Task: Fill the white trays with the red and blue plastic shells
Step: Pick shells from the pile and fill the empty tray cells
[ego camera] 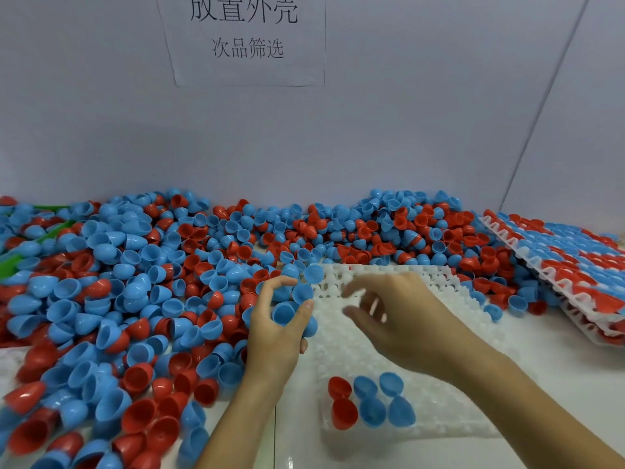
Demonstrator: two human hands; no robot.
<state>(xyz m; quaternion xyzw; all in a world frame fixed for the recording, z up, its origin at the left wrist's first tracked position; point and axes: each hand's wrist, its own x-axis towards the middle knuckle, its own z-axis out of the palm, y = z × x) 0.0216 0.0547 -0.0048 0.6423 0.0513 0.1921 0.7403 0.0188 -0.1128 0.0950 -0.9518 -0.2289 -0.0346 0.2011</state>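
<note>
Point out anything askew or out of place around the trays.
The filled trays at far right sit tilted, propped on loose shells rather than flat. The near white tray lies flat, with six shells in its near corner. Nothing looks broken.

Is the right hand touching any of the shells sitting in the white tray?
Apart. The head view shows the right hand raised over bare tray; the placed shells lie nearer the person.
</note>
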